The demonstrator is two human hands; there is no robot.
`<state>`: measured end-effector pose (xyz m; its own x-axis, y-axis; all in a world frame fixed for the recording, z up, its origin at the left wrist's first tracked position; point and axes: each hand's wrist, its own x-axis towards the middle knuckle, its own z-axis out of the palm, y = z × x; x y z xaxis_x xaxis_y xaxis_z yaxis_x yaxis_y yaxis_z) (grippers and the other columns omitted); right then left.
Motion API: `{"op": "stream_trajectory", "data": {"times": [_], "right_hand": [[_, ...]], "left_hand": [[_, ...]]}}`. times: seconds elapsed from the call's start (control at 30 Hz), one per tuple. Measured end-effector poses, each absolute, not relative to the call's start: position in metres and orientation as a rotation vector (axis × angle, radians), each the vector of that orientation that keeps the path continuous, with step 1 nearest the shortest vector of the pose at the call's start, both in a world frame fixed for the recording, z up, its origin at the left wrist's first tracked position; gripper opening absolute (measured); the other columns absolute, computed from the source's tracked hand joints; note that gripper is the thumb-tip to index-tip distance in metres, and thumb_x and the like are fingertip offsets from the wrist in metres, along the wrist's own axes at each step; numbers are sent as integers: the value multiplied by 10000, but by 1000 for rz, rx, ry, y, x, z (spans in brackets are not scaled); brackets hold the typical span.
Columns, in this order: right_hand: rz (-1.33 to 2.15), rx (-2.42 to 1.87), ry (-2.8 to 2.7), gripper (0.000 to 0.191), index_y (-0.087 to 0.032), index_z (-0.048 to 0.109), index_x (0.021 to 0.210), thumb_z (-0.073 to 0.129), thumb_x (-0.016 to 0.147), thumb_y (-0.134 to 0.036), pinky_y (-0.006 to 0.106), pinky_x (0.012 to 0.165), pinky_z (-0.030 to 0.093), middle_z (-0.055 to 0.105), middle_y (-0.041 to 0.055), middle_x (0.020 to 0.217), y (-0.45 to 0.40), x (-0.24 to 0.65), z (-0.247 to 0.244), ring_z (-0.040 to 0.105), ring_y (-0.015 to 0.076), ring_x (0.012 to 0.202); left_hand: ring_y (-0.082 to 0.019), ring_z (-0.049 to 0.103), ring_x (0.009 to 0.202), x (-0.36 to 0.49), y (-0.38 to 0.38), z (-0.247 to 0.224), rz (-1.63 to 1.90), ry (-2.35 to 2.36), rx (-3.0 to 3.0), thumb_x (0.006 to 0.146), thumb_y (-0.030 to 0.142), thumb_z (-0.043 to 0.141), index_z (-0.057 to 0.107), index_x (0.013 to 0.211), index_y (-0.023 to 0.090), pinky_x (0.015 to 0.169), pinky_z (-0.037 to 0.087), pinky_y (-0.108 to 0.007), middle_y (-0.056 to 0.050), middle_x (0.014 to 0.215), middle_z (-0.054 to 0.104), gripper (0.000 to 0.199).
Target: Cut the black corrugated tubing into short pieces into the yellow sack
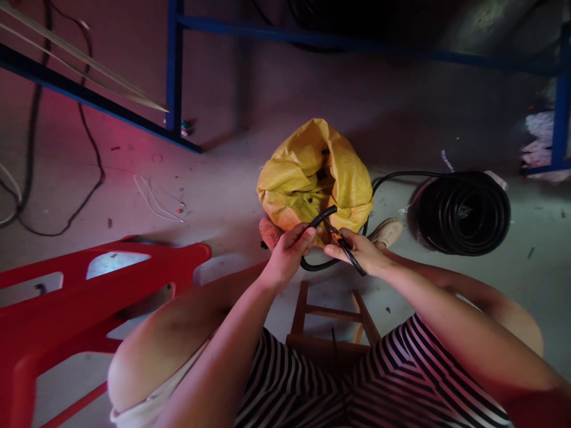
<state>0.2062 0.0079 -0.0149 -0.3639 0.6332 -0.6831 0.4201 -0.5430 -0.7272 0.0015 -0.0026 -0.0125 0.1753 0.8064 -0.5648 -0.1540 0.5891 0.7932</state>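
A blue metal frame (175, 65) spans the far side of the floor, and a red plastic stool (102, 282) stands at the person's left. Between the feet sits a yellow bag (289, 172), its mouth open, with small dark pieces inside. A coil of black tube (464, 211) lies to the right, a length running from it behind the bag; a small wooden stool (325, 312) shows between the knees. Over the bag's near edge, the left hand (292, 249) is closed, thumb against fingers, on a ribbed black tube (325, 215), whose end points up and right. The right hand (363, 249) grips a small hand tool (350, 255), its tip just beside the tube; I cannot tell whether they touch or how far its jaws are apart.
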Motion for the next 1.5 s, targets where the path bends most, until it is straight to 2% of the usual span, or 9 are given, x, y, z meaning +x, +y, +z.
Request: {"op": "stream_trajectory", "data": {"times": [0.2, 0.37, 0.53, 0.7, 1.07, 1.5], "right_hand": [[1985, -1691, -1531, 646, -172, 629, 930, 672, 791, -802, 279, 705, 421, 593, 12, 790, 8, 207, -18, 546, 190, 770], [2012, -1756, -1598, 725, -183, 601, 827, 545, 785, -905, 261, 563, 359, 553, -1, 644, 6, 208, -22, 517, 162, 611], [2147, -1779, -1439, 684, -202, 562, 801, 606, 767, -884, 249, 472, 378, 572, -9, 545, 0, 207, -27, 541, 153, 486], [2187, -1775, -1379, 632, -205, 537, 767, 664, 786, -824, 225, 417, 373, 563, -26, 498, -6, 207, -37, 525, 124, 410], [2277, -1783, -1468, 614, -182, 626, 849, 631, 849, -797, 201, 410, 412, 613, -23, 499, -16, 212, -60, 574, 121, 400], [2318, -1831, -1526, 624, -184, 595, 774, 642, 832, -804, 198, 418, 451, 618, -19, 506, -20, 213, -70, 591, 119, 402]], "left_hand": [[-92, 347, 584, -2, -2, -16, 735, 1182, 615, 899, 539, 717, 582, 802, 182, 546, 316, -220, 49, 647, 420, 394], [-81, 343, 545, -6, 0, -19, 696, 1166, 562, 856, 544, 758, 614, 835, 175, 514, 334, -218, 58, 633, 408, 397], [-74, 362, 495, -6, -2, -26, 664, 1206, 492, 801, 538, 799, 578, 758, 189, 478, 337, -224, 62, 614, 416, 415], [-58, 347, 461, -2, -6, -35, 629, 1266, 418, 804, 485, 789, 590, 791, 180, 453, 293, -206, 74, 594, 418, 364], [-55, 346, 445, 4, -17, -52, 556, 1351, 384, 788, 484, 765, 653, 832, 144, 454, 290, -204, 76, 569, 410, 361], [-50, 342, 435, 10, -29, -62, 542, 1425, 344, 792, 506, 726, 653, 862, 119, 444, 258, -198, 82, 572, 409, 400]]}}
